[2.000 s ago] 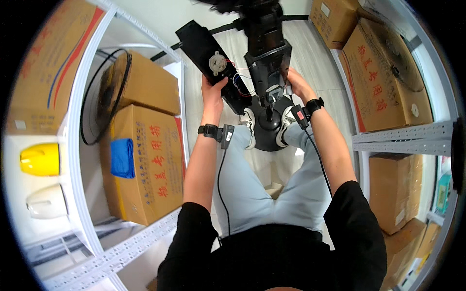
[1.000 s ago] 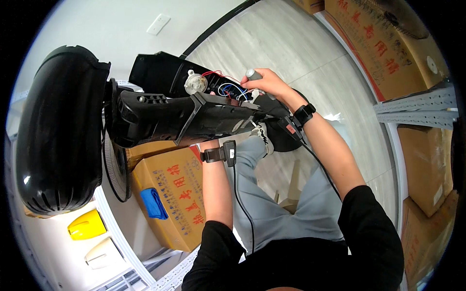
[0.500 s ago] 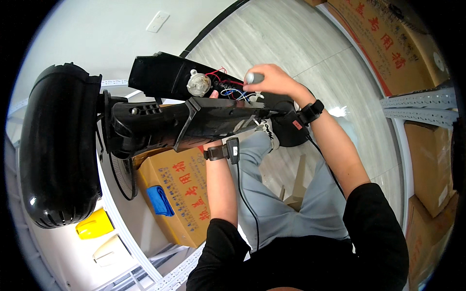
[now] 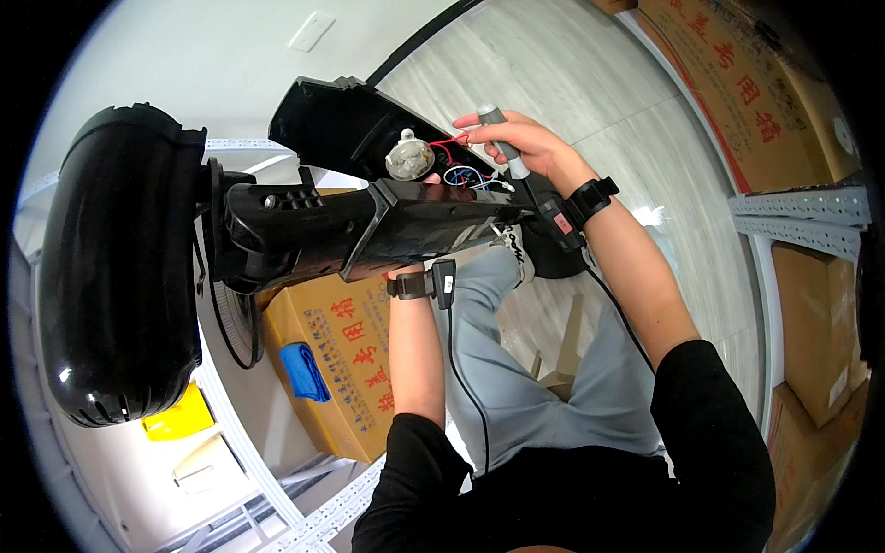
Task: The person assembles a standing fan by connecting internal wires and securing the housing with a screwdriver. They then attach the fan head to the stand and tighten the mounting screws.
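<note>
My right hand [image 4: 530,143] is closed around a grey-handled screwdriver [image 4: 499,136], its shaft slanting down past the palm. The thumb and a forefinger of that hand are at the red wires [image 4: 449,144], perhaps pinching one. Those wires, with blue and white ones, run along an open long black plastic cover [image 4: 336,129]. A round clear-and-metal part [image 4: 409,157] sits on the cover's inner side. In front lies a glossy black column [image 4: 406,226], joined on the left to a large rounded black shell [image 4: 120,267]. My left hand [image 4: 433,178] is behind the column; only a fingertip shows.
A cardboard box [image 4: 336,369] with a folded blue cloth [image 4: 304,372] stands below the column. White metal shelving [image 4: 235,433] and a yellow object [image 4: 180,415] are at the lower left. More boxes [image 4: 811,323] sit on racks at right. Cables hang from both wrist devices.
The screwdriver has tipped back in my right hand, and the thumb and forefinger have reached left to the red wires. The black cover, column and shell have shifted slightly right and up.
</note>
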Demonstrator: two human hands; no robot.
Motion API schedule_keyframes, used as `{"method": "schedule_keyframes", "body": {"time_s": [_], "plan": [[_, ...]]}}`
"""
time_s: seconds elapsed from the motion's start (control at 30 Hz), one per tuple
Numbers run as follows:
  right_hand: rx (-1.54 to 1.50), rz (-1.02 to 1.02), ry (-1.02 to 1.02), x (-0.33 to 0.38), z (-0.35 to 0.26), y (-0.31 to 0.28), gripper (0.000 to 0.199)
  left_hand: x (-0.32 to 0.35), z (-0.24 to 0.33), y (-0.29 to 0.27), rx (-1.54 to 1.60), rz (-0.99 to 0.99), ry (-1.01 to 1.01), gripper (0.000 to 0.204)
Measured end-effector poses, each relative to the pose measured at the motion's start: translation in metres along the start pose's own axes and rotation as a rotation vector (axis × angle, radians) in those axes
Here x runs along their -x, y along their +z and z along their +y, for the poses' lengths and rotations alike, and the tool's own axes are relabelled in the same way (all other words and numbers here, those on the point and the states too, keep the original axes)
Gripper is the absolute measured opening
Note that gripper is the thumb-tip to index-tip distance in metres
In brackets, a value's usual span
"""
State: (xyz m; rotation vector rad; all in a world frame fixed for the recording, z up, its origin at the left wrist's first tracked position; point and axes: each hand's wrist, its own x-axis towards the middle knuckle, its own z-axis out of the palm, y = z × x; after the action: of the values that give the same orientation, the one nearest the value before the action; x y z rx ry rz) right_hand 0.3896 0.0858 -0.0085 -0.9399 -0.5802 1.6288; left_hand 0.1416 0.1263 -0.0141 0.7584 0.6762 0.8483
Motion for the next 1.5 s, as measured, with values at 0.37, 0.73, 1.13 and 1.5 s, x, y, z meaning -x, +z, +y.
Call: {"method": "schedule_keyframes", "body": {"time_s": [0.37,0.73,1.13,1.5], "plan": [[0.240,0.094,-0.171,0.021,-0.003,0.006,0.032,0.001,0.000,0.004,-0.004,0.038,0.018,0.034],[0.803,0.235,-0.381,0.011,0.016,0.023,0.030,0.007,0.008,0.015,-0.027,0.143,0.036,0.033],[0.614,0.187,-0.171,0.010,0.017,0.020,0.039,0.008,0.018,0.034,0.069,0.139,-0.055,0.034],[0.503,-0.035,-0.069,0.018,-0.005,-0.012,0.028,0.003,0.001,-0.017,-0.122,0.085,0.154,0.035]]}}
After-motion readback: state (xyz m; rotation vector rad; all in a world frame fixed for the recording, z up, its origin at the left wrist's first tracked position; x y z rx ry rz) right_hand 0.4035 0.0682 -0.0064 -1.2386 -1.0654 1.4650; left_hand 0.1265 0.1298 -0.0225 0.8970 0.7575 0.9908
